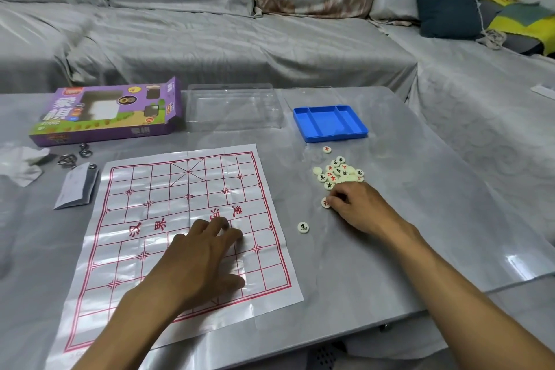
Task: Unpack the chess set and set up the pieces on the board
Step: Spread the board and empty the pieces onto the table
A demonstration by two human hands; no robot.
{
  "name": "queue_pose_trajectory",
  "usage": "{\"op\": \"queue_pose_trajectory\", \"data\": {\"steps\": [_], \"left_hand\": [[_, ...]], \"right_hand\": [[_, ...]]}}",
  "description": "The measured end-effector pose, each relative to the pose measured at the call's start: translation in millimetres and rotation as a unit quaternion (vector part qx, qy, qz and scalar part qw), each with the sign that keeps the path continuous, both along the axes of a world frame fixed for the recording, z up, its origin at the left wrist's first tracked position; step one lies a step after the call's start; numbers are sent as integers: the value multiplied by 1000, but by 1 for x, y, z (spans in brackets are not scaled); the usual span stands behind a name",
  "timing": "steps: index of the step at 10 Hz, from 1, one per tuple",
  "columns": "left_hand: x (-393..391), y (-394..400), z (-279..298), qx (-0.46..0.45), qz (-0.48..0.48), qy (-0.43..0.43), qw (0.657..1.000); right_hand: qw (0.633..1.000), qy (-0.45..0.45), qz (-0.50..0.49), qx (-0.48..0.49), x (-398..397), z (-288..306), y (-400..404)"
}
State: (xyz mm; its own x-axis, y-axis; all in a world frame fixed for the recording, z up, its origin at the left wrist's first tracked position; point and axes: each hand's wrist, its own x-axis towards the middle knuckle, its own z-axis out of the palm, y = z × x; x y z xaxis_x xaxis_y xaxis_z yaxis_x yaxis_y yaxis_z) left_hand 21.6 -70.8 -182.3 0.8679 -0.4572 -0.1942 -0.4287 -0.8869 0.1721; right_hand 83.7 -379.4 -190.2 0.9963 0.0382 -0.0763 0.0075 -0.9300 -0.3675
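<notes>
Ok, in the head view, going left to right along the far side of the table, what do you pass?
Purple box → clear plastic lid → blue tray. All three lie apart from one another, beyond the paper board.

Left hand [204,252] flat — right hand [357,207] pinching

The board [183,231] is showing a red grid on white. The pieces [339,173] are looking cream with red or black characters. The tray [330,123] is blue.
</notes>
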Motion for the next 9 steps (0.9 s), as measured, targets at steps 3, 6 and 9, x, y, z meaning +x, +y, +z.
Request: {"op": "queue_pose_trajectory", "data": {"steps": [3, 6, 9], "left_hand": [[0, -1, 1, 3, 1, 2, 1000], [1, 0, 0, -8, 2, 3, 1000], [0, 1, -1, -6, -2, -3, 1000]], "right_hand": [[999, 16, 22, 31, -4, 5, 8], [987, 138, -43, -74, 4, 27, -34], [994, -2, -110, 7, -2, 11, -36]]}}
